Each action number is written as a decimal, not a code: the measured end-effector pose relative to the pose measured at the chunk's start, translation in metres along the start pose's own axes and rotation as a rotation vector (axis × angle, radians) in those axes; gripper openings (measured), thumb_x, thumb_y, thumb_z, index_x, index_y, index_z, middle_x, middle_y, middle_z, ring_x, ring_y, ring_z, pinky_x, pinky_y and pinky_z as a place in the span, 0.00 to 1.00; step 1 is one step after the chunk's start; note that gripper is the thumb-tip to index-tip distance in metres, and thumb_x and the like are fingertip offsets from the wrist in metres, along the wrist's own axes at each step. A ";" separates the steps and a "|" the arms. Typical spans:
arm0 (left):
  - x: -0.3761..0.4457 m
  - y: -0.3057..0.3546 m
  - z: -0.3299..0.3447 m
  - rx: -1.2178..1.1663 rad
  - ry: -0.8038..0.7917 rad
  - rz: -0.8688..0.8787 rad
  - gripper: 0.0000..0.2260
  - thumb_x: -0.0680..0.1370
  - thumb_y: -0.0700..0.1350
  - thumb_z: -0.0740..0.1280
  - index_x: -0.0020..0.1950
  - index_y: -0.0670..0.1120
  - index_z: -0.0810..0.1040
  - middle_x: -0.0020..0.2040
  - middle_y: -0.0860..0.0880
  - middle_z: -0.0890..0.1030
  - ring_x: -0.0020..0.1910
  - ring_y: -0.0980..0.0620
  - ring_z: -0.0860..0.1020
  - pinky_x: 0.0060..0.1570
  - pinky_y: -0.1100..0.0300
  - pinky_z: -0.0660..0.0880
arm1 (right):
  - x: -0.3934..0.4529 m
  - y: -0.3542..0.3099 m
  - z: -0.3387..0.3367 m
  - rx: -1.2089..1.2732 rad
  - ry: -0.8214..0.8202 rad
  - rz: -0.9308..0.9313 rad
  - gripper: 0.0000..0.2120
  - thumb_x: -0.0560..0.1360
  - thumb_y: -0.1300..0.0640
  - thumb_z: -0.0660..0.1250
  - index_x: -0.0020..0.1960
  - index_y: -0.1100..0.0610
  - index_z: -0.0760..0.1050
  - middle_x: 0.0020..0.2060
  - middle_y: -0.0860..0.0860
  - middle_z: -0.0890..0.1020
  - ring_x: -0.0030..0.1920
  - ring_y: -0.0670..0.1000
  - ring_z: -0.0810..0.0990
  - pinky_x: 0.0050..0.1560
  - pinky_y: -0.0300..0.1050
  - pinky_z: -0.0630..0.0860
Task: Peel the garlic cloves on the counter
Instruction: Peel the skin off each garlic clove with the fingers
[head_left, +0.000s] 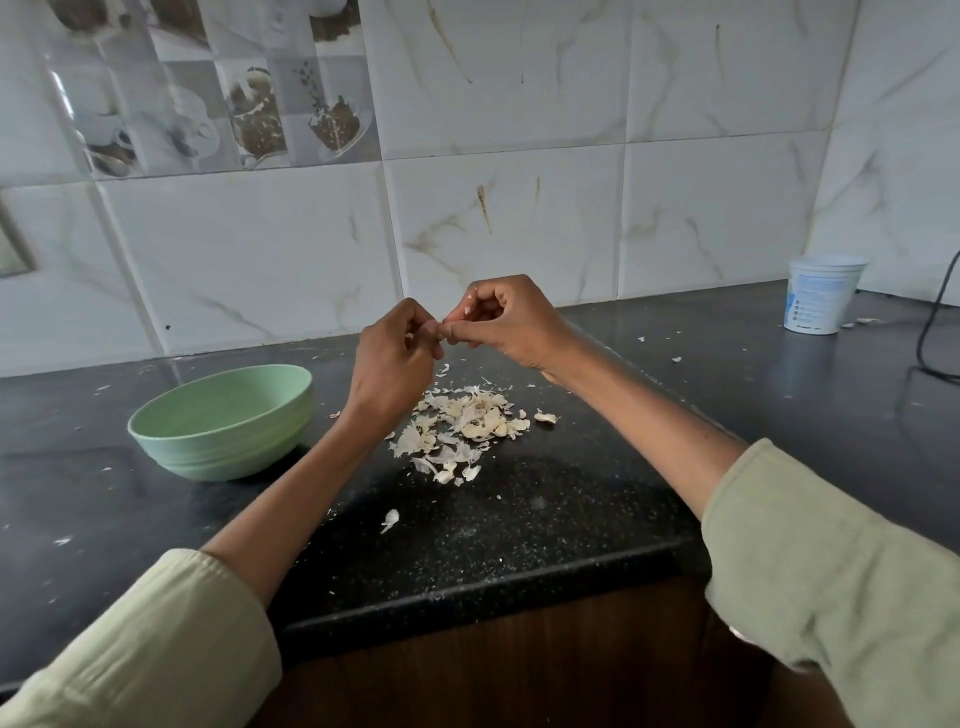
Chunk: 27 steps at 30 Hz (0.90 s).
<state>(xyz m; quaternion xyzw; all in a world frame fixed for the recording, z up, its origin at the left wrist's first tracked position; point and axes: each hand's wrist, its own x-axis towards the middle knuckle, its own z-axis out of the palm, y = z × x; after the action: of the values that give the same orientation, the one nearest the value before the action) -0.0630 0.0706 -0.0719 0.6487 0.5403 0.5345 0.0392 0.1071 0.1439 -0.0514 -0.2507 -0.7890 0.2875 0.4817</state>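
The counter is dark stone; on it sits a green bowl, the landmark here. Right of the bowl lies a heap of skins. Above that heap, the left hand and right hand meet fingertip to fingertip, both curled tight around a clove almost wholly hidden between them. Its long axis cannot be told. The bowl lies nearer the left hand, likely where the peeled clove goes.
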 end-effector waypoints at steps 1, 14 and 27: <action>0.000 0.000 0.000 -0.022 -0.001 -0.028 0.09 0.84 0.38 0.63 0.46 0.46 0.78 0.38 0.50 0.84 0.34 0.50 0.80 0.41 0.43 0.81 | 0.000 0.000 0.000 -0.020 -0.002 -0.017 0.10 0.72 0.61 0.81 0.45 0.66 0.83 0.40 0.52 0.88 0.43 0.52 0.88 0.50 0.52 0.85; 0.001 0.002 0.004 -0.169 -0.005 -0.158 0.08 0.86 0.42 0.62 0.52 0.41 0.78 0.38 0.48 0.81 0.31 0.54 0.77 0.33 0.57 0.74 | -0.002 -0.002 -0.001 0.062 -0.033 0.004 0.11 0.72 0.60 0.81 0.51 0.63 0.85 0.42 0.57 0.87 0.44 0.52 0.87 0.49 0.46 0.84; 0.004 0.003 0.002 -0.337 -0.073 -0.213 0.12 0.87 0.43 0.62 0.56 0.34 0.77 0.39 0.47 0.81 0.31 0.54 0.77 0.29 0.63 0.71 | 0.002 0.001 -0.004 0.328 -0.082 0.165 0.06 0.76 0.67 0.75 0.53 0.63 0.83 0.47 0.55 0.86 0.48 0.47 0.84 0.49 0.38 0.82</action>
<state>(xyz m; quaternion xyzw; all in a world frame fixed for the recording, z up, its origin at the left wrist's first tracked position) -0.0601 0.0735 -0.0689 0.5912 0.5069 0.5863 0.2231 0.1101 0.1467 -0.0493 -0.2204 -0.7273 0.4608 0.4583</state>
